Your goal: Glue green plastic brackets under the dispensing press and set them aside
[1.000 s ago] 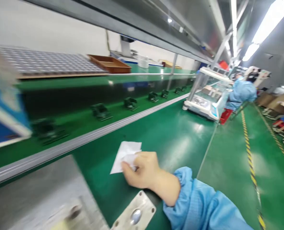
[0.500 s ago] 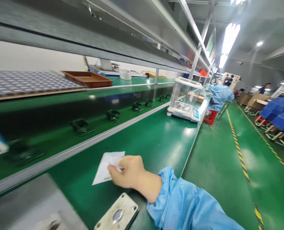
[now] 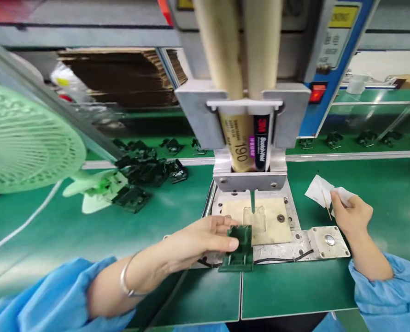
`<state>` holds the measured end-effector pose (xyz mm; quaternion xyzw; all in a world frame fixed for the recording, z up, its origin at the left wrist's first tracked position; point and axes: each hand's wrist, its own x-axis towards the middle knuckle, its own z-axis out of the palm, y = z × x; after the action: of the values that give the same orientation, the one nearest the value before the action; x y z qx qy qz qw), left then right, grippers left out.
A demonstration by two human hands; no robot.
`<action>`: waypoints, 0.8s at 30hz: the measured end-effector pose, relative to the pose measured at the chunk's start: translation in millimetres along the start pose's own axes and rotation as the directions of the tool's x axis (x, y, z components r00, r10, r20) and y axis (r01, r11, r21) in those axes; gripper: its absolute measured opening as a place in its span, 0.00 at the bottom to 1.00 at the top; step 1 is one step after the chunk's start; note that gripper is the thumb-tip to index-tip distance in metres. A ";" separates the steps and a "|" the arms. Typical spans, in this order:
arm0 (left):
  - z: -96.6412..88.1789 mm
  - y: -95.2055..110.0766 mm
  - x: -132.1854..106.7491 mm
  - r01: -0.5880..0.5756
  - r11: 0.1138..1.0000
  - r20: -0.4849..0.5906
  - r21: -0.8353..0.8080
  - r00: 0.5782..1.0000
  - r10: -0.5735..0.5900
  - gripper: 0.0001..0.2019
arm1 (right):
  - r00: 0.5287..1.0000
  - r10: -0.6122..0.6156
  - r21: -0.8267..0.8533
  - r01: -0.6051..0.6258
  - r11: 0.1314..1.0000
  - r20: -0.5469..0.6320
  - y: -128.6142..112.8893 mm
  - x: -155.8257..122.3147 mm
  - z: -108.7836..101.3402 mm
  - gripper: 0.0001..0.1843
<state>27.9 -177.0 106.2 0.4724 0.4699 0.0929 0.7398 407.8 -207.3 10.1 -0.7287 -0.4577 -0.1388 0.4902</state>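
My left hand is closed on a dark green plastic part, thumb on its front face, and holds it just before the dispenser's pale fixture plate. Above that plate, a thin green nozzle points down from a twin glue cartridge. Off to the right, my right hand is pinched at a piece of white paper. A thin wooden stick crosses the paper by the thumb; whether the fingers grip it too, I cannot tell. A metal block with a round button sits just below this hand.
At the left, a green fan stands beside a pile of dark green parts. More such parts line the strip behind the rail. The blue-sided dispenser has a red switch. Stacked cardboard fills the shelf behind.
My view has swung from the right side of the bench to the dispenser. My left hand with the green part has come into sight. The right hand stays at the white paper.
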 end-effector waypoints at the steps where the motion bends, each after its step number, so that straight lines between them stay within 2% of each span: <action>1: 5.7 4.9 7.6 -0.017 1.000 -0.009 -0.026 1.000 0.016 0.34 | 1.000 0.002 -0.029 -0.002 1.000 -0.006 1.0 0.2 -1.3 0.33; 6: 17.5 25.1 34.9 -0.140 0.990 0.047 0.005 0.989 0.140 0.27 | 1.000 0.002 -0.075 -0.001 0.997 0.015 4.4 1.8 -2.6 0.33; 9: 15.7 19.9 43.2 -0.275 0.952 -0.005 0.139 0.961 0.278 0.30 | 0.999 0.030 -0.076 -0.027 0.997 0.038 3.2 1.9 -2.7 0.32; 12: 14.7 9.0 49.3 -0.365 0.873 -0.087 0.324 0.907 0.412 0.32 | 0.996 0.074 -0.068 -0.070 0.995 0.058 1.6 1.2 -2.0 0.32; 14: 15.1 4.1 51.1 -0.397 0.816 -0.086 0.419 0.878 0.472 0.31 | 0.992 0.104 -0.061 -0.100 0.993 0.070 0.3 1.0 -1.3 0.31; 18: 12.3 6.7 43.0 -0.350 0.721 -0.017 0.598 0.894 0.447 0.30 | 0.979 0.160 -0.028 -0.158 0.987 0.129 -7.5 1.5 -10.0 0.29; 20: 4.5 9.9 30.5 -0.306 0.595 -0.029 0.743 0.873 0.486 0.34 | 0.941 0.247 -0.037 -0.245 0.969 0.231 -13.9 -0.2 -23.1 0.28; 22: -9.5 8.6 13.5 -0.234 0.484 -0.117 0.843 0.799 0.590 0.35 | 0.867 0.333 -0.044 -0.341 0.939 0.372 -19.9 -5.9 -40.0 0.28; 24: -28.4 -0.3 -4.4 -0.121 0.487 -0.264 0.865 0.716 0.646 0.33 | 0.776 0.359 -0.022 -0.407 0.913 0.519 -23.6 -15.6 -55.8 0.28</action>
<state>3.2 -162.3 105.4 0.7982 0.5278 0.1786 0.2288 394.1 -260.2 40.5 -0.7934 -0.4191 0.1837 0.4014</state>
